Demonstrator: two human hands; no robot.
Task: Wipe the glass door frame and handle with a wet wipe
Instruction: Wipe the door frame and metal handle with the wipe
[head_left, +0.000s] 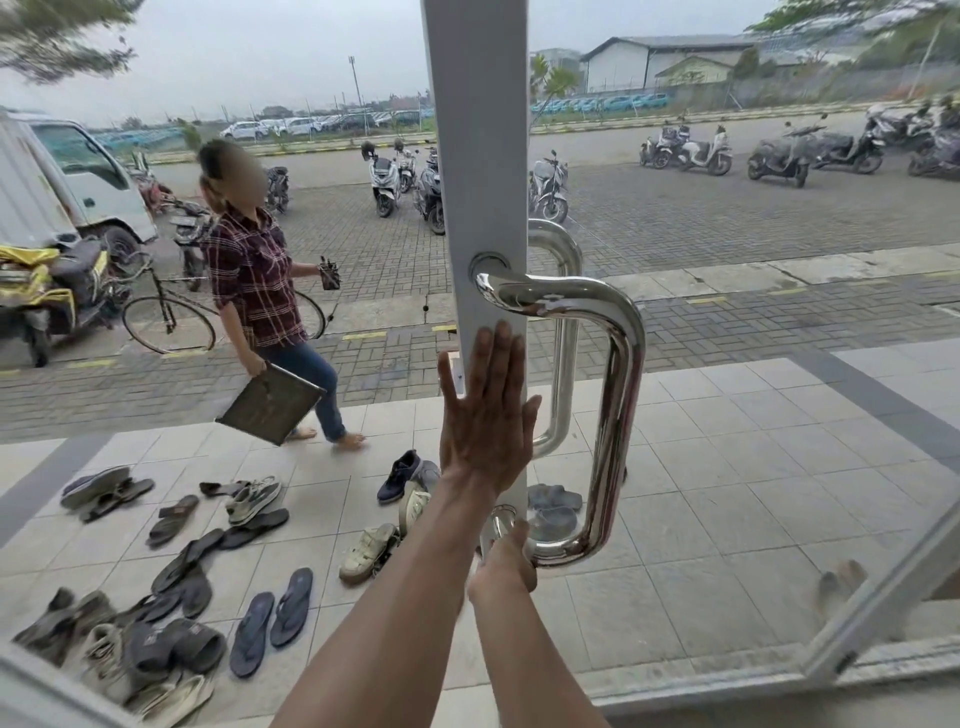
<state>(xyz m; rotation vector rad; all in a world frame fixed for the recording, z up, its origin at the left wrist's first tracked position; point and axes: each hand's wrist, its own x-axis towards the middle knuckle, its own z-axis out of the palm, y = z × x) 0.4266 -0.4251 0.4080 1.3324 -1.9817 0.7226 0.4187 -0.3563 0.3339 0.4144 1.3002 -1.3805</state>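
Hands are both on the door — the left hand (485, 415) is spread flat on the white frame (480, 171), fingers up. Lower down, the right hand (506, 564) is curled round the bottom of the shiny handle (618, 395). No wipe can be seen. Shoes (249, 519) lie outside on the tiles.

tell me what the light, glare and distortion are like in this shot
Head view: flat overcast daylight, hardly any shadows on the tiles; bright reflections run along the chrome handle; the wide lens bends the white door frame and tilts the horizon; the shoes at the lower left edge smear into blur, as does the glass edge at lower right; the left hand flat on the frame is sharp.
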